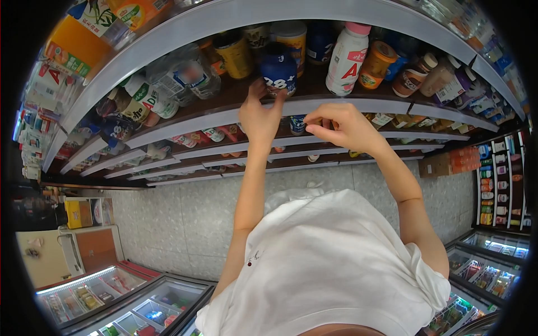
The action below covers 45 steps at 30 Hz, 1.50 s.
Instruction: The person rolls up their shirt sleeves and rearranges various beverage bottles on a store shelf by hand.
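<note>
My left hand (261, 115) reaches up to the shelf, its thumb and fingers around the lower part of a dark blue bottle (278, 66) marked "28x". The bottle stands upright near the shelf's front edge. To the right, my right hand (343, 129) hovers in front of the shelf edge, fingers loosely curled and a gap between them and the thumb. Nothing shows in that gap. Behind and above it is a white bottle (346, 61) with a pink cap and a red "A". An orange-lidded jar (377, 66) stands beside that bottle.
A yellow can (233, 55) and clear bottles (199, 75) line the shelf to the left; a brown-labelled bottle (413, 75) is at right. Lower shelves with price strips (213, 117) run beneath. Glass-topped freezers (151, 308) stand behind me, and cartons (448, 164) sit on the floor at right.
</note>
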Each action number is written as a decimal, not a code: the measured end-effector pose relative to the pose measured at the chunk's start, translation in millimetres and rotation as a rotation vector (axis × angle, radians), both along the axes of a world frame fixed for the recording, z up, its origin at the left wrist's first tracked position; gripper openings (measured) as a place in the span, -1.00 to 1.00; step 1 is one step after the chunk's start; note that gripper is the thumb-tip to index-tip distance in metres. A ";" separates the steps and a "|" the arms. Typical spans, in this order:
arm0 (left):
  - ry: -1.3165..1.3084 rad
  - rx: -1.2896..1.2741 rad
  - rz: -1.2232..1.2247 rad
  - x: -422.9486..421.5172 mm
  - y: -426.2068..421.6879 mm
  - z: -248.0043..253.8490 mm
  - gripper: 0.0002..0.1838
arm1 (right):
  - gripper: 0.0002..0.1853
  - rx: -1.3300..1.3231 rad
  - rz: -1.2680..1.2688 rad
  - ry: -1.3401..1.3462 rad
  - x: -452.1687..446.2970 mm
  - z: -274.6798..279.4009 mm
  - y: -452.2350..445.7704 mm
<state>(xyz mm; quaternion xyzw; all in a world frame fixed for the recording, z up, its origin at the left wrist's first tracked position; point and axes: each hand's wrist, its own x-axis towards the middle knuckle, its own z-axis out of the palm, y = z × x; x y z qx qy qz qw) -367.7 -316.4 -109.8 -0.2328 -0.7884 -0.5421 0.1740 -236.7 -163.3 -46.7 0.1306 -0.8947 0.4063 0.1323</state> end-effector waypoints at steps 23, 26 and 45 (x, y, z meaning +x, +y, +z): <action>0.161 -0.112 -0.168 -8.6 7.6 -2.0 -0.44 | -0.81 0.012 0.047 -0.040 -17.5 -13.5 -13.0; 0.165 -0.106 -0.214 -10.9 6.8 1.2 -0.42 | -0.79 -0.057 0.013 -0.038 -18.2 -12.8 -14.6; 0.135 -0.131 -0.225 -0.7 15.3 3.7 -0.31 | -0.65 -0.205 -0.310 -0.028 -27.0 -43.8 7.5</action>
